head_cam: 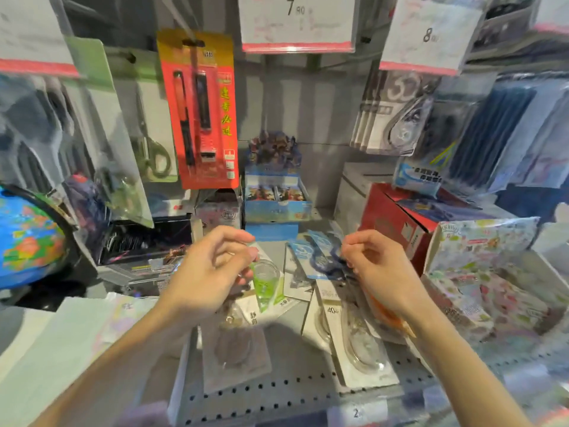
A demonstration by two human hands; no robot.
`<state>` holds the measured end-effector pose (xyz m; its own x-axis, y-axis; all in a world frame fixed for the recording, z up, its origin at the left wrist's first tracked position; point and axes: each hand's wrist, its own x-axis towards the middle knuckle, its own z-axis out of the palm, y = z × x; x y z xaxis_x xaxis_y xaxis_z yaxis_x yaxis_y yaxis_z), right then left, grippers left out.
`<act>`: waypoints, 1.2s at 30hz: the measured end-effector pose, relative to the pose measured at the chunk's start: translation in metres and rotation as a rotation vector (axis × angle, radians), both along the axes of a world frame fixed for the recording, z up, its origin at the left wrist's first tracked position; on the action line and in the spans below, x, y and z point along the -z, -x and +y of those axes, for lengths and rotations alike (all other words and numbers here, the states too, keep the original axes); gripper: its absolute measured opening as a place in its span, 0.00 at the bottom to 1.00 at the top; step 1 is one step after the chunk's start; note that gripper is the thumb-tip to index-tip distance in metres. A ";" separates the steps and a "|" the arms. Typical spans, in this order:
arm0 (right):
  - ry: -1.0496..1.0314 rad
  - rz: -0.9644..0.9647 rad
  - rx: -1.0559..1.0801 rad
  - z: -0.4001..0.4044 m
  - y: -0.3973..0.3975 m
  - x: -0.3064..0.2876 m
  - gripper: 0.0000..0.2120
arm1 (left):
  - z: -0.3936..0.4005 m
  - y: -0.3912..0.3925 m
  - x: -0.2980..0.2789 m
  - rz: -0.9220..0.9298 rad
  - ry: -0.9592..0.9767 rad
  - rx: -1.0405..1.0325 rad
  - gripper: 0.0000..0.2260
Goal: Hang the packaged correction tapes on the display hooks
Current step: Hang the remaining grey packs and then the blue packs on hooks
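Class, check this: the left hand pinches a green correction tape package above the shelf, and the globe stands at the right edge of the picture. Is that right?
One slip: the globe stands at the left edge, not the right, as the head view shows. The left hand does pinch the green correction tape package above the shelf.

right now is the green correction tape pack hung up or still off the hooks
Off the hooks: the left hand pinches the green correction tape pack low over the shelf.
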<state>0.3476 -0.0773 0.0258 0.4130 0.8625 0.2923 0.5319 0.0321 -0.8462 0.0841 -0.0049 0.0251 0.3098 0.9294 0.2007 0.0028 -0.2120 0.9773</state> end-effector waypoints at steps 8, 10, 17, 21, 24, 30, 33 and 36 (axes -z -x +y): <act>0.172 -0.379 0.077 0.046 -0.030 0.033 0.10 | 0.037 -0.062 0.009 0.302 -0.009 0.074 0.04; 0.276 -0.418 0.076 0.054 -0.034 0.037 0.14 | 0.049 -0.080 0.018 0.403 -0.027 0.089 0.04; 0.396 -0.350 0.043 0.059 -0.045 0.044 0.18 | 0.076 -0.127 0.036 0.656 0.030 0.155 0.15; 0.334 -0.303 0.044 0.056 -0.044 0.048 0.17 | 0.080 -0.129 0.038 0.814 -0.017 0.066 0.18; 0.295 -0.287 0.027 0.055 -0.044 0.046 0.20 | 0.084 -0.128 0.038 0.866 0.041 0.094 0.21; 0.231 -0.291 -0.008 0.057 -0.043 0.041 0.16 | 0.093 -0.129 0.043 0.495 0.278 0.089 0.22; 0.198 -0.298 -0.005 0.063 -0.045 0.038 0.15 | 0.092 -0.126 0.041 0.343 0.410 0.060 0.22; 0.197 -0.300 0.001 0.071 -0.046 0.038 0.14 | 0.089 -0.122 0.032 0.249 0.459 0.020 0.28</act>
<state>0.3932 -0.0066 -0.0119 0.3349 0.9140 0.2290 0.7573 -0.1165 -0.6426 0.2061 0.0842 -0.0074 0.3147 0.8977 -0.3083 0.2475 0.2360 0.9397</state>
